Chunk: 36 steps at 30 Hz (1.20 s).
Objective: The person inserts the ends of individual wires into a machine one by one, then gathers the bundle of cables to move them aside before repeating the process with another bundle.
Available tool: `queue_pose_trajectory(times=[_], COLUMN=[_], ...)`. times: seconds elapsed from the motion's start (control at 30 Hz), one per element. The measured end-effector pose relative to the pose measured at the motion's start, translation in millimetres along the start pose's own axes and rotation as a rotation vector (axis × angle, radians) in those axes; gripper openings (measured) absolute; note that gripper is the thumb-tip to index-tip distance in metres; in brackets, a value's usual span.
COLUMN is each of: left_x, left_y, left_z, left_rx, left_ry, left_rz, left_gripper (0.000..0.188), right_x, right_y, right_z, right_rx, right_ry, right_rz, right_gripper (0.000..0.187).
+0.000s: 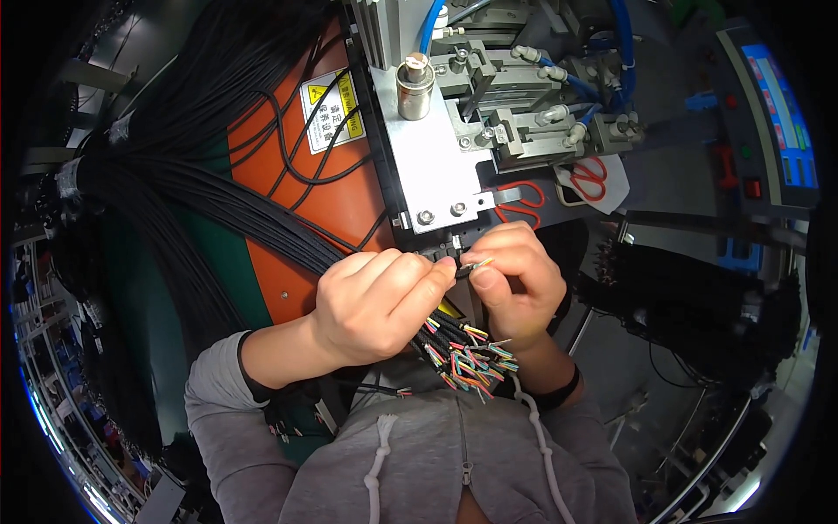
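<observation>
1. Had the left hand (375, 306) curled into a loose fist, thumb and forefinger together, clamped on a black cable (463, 272) near its end.
2. Had the right hand (519, 284) just beside it, thumb and forefinger together, pinched on thin coloured wires (483, 261) at that cable's tip.
3. Saw, left of the left hand, a tied cable bundle (236, 203) running toward and beneath it, over an orange panel (271, 284).
4. Noticed a yellow-and-white label (323, 131) beyond the left hand, crossed by loose black strands.
5. Could not see the bundle's middle stretch, with the left hand in the way.
6. Found a metal fixture (428, 166) just beyond both hands.
7. Spotted splayed wire ends (471, 358) below and between the hands.
8. Saw two pairs of red-handled scissors (521, 207) (589, 180) beyond the right hand.
9. Made out, well to its right, hanging dark cables (698, 301) and a lit screen (781, 113).
</observation>
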<state>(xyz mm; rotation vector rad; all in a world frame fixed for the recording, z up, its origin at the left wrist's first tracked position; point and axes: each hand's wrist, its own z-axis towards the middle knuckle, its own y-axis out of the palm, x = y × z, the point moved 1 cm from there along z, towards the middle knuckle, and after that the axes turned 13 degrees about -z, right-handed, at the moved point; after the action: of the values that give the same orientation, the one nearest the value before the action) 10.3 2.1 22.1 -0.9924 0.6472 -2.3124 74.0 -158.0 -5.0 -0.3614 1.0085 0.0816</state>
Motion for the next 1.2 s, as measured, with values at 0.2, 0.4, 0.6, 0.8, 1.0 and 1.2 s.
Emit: queue_pose_trajectory(times=[0.2, 0.4, 0.6, 0.8, 1.0, 1.2], left_x=[1, -2, -4, 0, 1, -2], left_y=[0, 4, 6, 2, 1, 6], left_z=[-1, -1, 0, 2, 3, 0], left_rx=[-0.124, -0.121, -0.092, -0.118, -0.144, -0.088], left_ry=[-0.039, -0.045, -0.021, -0.034, -0.015, -0.044], left_rz=[0.043, 0.023, 0.001, 0.009, 0.059, 0.045], left_gripper=[0.025, 0.026, 0.026, 0.029, 0.031, 0.021], right_x=[4, 4, 9, 1, 2, -1], right_y=[-8, -13, -14, -13, -16, -9], right_z=[0, 1, 2, 3, 4, 3], right_rx=[-0.074, -0.166, -0.121, -0.148, -0.13, -0.053], right_ry=[0.018, 0.249, 0.059, 0.33, 0.149, -0.058], right_rz=[-0.091, 0.056, 0.001, 0.201, 0.035, -0.218], right_gripper=[0.015, 0.017, 0.016, 0.018, 0.02, 0.021])
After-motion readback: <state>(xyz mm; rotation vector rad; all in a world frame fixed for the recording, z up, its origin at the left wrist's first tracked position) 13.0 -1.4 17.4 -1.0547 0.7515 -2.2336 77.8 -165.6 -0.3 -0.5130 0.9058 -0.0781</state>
